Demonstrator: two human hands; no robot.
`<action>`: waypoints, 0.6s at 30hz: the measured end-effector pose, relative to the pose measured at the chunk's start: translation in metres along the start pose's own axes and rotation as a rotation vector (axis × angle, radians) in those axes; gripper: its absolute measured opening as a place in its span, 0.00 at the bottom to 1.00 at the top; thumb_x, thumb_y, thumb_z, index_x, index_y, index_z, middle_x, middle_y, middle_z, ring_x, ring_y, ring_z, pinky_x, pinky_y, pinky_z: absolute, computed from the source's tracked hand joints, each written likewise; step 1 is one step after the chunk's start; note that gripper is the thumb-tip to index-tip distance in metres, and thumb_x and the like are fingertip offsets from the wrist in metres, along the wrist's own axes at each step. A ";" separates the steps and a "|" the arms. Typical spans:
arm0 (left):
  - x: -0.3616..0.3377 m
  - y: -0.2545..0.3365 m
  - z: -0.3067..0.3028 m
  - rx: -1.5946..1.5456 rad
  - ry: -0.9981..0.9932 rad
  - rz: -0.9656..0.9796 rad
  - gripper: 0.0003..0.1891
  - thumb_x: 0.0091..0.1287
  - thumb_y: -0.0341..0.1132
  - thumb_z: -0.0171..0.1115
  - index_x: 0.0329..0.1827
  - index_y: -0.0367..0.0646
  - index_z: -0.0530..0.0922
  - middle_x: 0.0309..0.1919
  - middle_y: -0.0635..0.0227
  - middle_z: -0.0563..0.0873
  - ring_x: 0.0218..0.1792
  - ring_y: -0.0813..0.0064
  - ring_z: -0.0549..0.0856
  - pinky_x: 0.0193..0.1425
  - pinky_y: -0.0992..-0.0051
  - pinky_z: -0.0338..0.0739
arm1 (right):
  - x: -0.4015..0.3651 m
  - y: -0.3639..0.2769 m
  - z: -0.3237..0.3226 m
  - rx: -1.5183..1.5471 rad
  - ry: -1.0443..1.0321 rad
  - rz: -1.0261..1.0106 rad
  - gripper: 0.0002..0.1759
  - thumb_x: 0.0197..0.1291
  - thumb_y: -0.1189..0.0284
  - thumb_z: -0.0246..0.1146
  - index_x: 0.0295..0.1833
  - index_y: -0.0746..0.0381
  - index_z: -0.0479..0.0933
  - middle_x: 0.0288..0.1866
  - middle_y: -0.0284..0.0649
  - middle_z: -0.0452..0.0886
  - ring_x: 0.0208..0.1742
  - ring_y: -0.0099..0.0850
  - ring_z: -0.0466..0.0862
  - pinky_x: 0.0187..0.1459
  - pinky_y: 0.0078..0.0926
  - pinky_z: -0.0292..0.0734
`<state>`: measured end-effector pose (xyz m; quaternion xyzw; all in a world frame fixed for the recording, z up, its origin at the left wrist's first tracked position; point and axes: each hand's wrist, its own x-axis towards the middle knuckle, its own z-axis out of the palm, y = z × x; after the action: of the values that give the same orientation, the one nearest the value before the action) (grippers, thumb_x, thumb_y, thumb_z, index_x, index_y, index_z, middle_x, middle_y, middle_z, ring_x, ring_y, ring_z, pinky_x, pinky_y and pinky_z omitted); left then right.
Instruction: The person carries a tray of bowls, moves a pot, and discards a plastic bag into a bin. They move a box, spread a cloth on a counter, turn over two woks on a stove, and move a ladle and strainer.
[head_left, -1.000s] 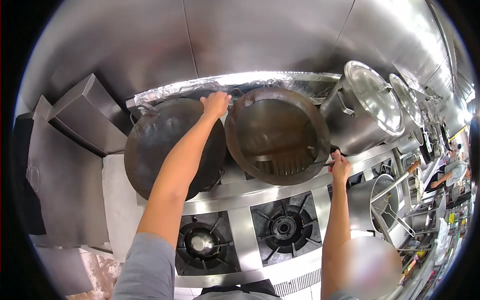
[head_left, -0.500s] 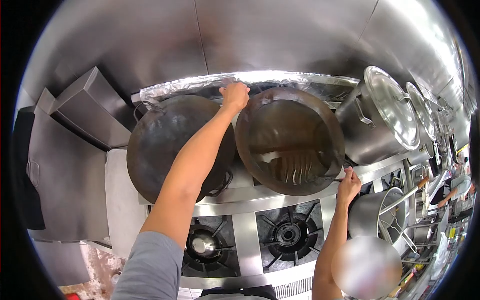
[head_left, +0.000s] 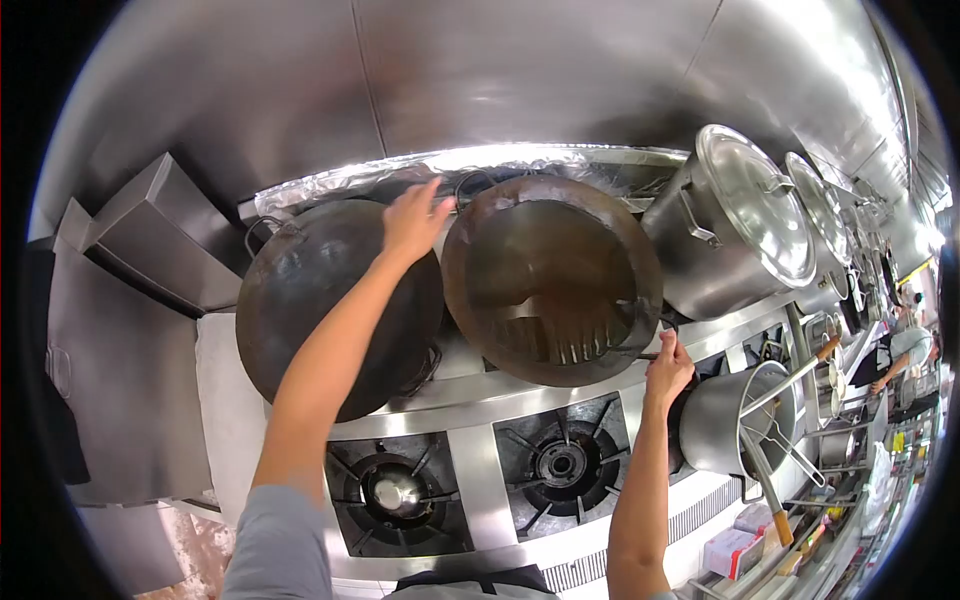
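A large dark wok (head_left: 553,366) with clear liquid in its bottom sits at the back of the stove. My right hand (head_left: 668,372) is closed around the loop handle at its near right side. My left hand (head_left: 415,222) is in the air with fingers apart, just left of the wok's far loop handle (head_left: 473,184), touching nothing I can see. Beneath my left forearm is a second dark wok (head_left: 300,310), with loop handles at its far left and near right; the forearm hides part of it.
Two gas burners, a left one (head_left: 393,492) and a right one (head_left: 562,464), lie in front. To the right stand a lidded stockpot (head_left: 690,250) and an open pot (head_left: 715,425) with long-handled tools. Foil (head_left: 400,170) lines the back ledge. A co-worker (head_left: 905,350) is far right.
My left hand has come off the far rim of the liquid-filled wok and moved left, its fingers spreading. My right hand stays on its handle. The whole view has shifted slightly.
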<state>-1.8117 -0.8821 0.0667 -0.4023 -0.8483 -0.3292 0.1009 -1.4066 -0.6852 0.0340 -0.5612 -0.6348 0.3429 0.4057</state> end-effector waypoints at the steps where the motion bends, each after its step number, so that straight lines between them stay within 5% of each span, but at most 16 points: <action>1: -0.020 -0.010 -0.013 -0.006 -0.013 0.003 0.28 0.65 0.52 0.57 0.65 0.50 0.69 0.61 0.58 0.73 0.61 0.54 0.72 0.59 0.42 0.64 | 0.002 0.003 -0.002 -0.001 0.008 0.001 0.22 0.65 0.59 0.56 0.37 0.70 0.82 0.19 0.44 0.79 0.21 0.28 0.79 0.28 0.30 0.71; 3: -0.070 -0.028 -0.051 0.061 -0.151 -0.154 0.35 0.59 0.54 0.63 0.68 0.51 0.66 0.68 0.57 0.66 0.67 0.50 0.65 0.63 0.42 0.62 | 0.004 0.006 0.003 0.111 -0.025 -0.059 0.21 0.66 0.58 0.58 0.40 0.68 0.82 0.15 0.33 0.71 0.12 0.18 0.67 0.15 0.20 0.59; 5: -0.113 -0.043 -0.072 0.127 -0.277 -0.311 0.41 0.55 0.57 0.66 0.71 0.53 0.63 0.71 0.57 0.61 0.70 0.48 0.61 0.65 0.41 0.60 | 0.004 0.009 0.008 0.114 -0.006 -0.088 0.21 0.66 0.58 0.58 0.41 0.68 0.82 0.16 0.33 0.71 0.13 0.18 0.67 0.15 0.19 0.59; 7: -0.139 -0.055 -0.076 0.169 -0.611 -0.509 0.53 0.45 0.62 0.71 0.75 0.57 0.56 0.76 0.58 0.48 0.75 0.48 0.49 0.67 0.36 0.54 | -0.008 -0.013 0.003 0.209 -0.045 0.023 0.22 0.66 0.57 0.58 0.41 0.68 0.82 0.16 0.32 0.71 0.13 0.18 0.67 0.16 0.19 0.60; 12: -0.155 -0.053 -0.076 0.166 -0.693 -0.578 0.60 0.39 0.65 0.73 0.76 0.61 0.50 0.77 0.61 0.40 0.76 0.49 0.40 0.65 0.28 0.47 | -0.014 -0.014 -0.014 0.406 -0.128 0.194 0.26 0.64 0.52 0.59 0.40 0.69 0.80 0.17 0.32 0.71 0.13 0.18 0.67 0.16 0.16 0.62; 18: -0.161 -0.053 -0.093 0.228 -0.801 -0.579 0.60 0.39 0.66 0.73 0.76 0.65 0.49 0.77 0.65 0.37 0.75 0.47 0.37 0.64 0.24 0.46 | -0.023 -0.015 -0.015 0.366 -0.072 0.155 0.24 0.64 0.53 0.61 0.35 0.68 0.78 0.16 0.32 0.70 0.12 0.18 0.67 0.15 0.17 0.61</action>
<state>-1.7547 -1.0651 0.0415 -0.2319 -0.9276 -0.0688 -0.2847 -1.3985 -0.7107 0.0514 -0.5126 -0.5309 0.5026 0.4503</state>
